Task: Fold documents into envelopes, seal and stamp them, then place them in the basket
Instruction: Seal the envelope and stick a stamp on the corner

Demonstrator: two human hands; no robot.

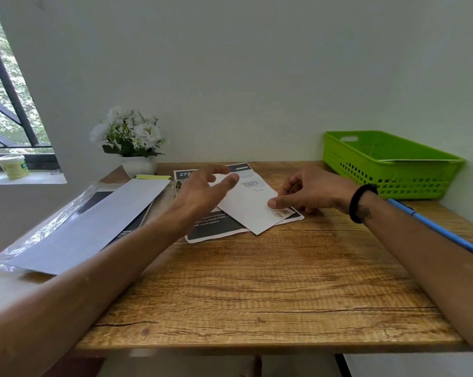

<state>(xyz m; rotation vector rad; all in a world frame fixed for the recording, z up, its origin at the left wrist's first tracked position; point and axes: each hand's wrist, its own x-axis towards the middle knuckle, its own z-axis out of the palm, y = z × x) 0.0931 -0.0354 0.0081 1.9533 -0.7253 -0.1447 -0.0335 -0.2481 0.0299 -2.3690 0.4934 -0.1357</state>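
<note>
A white envelope [250, 205] with small printed text and a brownish stamp mark near its front corner lies at an angle on a printed black-and-white document [216, 227] at the back of the wooden table [257, 281]. My right hand [309, 191] pinches the envelope's right edge with thumb and fingers. My left hand [205, 191] hovers just above the envelope's left end, fingers spread and holding nothing. The green plastic basket [387, 164] stands at the back right, with a white sheet edge showing inside it.
A long blank white envelope [94, 227] lies on a plastic-wrapped dark pack [53, 213] at the left. A blue pen [434, 227] lies near the right edge. A white flower pot [137, 148] stands at the back left, a yellow pad [151, 176] beside it.
</note>
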